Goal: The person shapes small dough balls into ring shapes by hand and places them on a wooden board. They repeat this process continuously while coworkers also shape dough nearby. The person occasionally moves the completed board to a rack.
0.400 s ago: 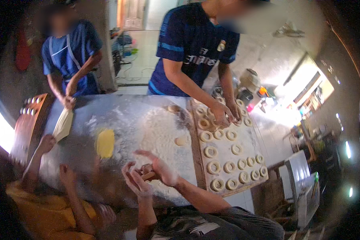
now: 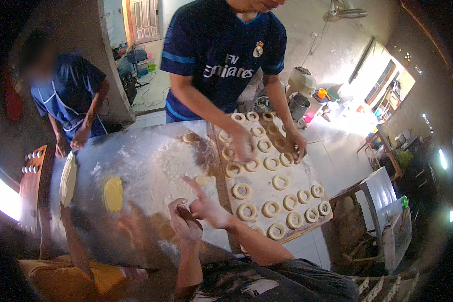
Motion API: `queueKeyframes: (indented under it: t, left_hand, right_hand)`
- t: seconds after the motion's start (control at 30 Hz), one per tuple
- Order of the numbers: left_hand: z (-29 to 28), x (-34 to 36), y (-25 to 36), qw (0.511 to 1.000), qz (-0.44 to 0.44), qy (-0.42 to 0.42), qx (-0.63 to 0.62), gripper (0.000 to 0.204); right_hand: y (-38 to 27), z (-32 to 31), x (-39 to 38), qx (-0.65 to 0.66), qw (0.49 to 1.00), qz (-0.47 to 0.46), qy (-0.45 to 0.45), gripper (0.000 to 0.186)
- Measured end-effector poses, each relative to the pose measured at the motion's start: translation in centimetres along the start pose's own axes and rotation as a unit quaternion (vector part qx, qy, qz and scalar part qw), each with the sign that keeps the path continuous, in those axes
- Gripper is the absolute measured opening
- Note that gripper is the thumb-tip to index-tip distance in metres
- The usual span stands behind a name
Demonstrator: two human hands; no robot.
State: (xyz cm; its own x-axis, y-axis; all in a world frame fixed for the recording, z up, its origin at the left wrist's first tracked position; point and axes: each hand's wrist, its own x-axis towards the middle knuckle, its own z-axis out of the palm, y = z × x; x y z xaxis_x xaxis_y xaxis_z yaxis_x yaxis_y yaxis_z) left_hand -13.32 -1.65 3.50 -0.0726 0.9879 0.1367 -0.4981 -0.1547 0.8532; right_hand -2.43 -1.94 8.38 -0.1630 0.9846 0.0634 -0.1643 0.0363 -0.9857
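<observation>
Above the floured table my left hand [image 2: 186,222] and my right hand [image 2: 211,209] meet, both dusted with flour. My left fingers are bent together, palm turned toward the right hand. On the right hand the index finger stretches out while the other fingers curl in. Whatever lies between them is hidden. Just beyond the fingertips, a small round piece of dough [image 2: 202,180] sits in the loose flour [image 2: 168,163]. To the right, a wooden board [image 2: 259,194] carries many dough rings, such as this dough ring [image 2: 281,182] in its middle.
Across the table, a person in a dark blue shirt [image 2: 226,60] reaches over the board. At the left, a long pale dough strip [image 2: 68,179] lies near a blue-clad person [image 2: 73,95] and a yellow-clothed person [image 2: 70,277]. A yellow slab [image 2: 113,194] rests on the metal table [image 2: 93,156].
My view has shifted. My hands have closed in on each other and the right index finger now points out. The dough strip, earlier stretched between two people, now hangs straighter at the left.
</observation>
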Motion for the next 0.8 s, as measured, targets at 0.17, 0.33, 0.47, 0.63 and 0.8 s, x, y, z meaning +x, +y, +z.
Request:
queueKeyframes:
  t: [0.17,0.33,0.47,0.63,0.8]
  left_hand:
    - [4.7,-1.2,-4.8,0.966,0.062,-0.052,0.244,0.016]
    - [10.8,-2.4,-5.2,0.912,0.048,-0.1,0.395,0.019]
    - [15.1,-3.4,-5.9,0.9,0.052,-0.105,0.42,0.02]
    - [16.8,-3.6,-9.4,0.864,0.062,-0.197,0.459,0.011]
    - [19.3,-4.1,-9.5,0.887,0.081,-0.175,0.42,0.016]
  right_hand:
    - [-2.8,-5.0,-2.4,0.076,0.991,0.056,0.1,0.067]
    - [-1.5,-12.3,-5.4,0.256,0.955,0.012,0.15,0.06]
    - [0.6,-16.5,-6.7,0.178,0.977,-0.032,0.116,0.067]
    - [-0.3,-19.9,-8.7,-0.29,0.951,-0.019,0.109,0.067]
    - [1.3,-22.9,-9.3,0.142,0.967,-0.018,0.21,0.074]
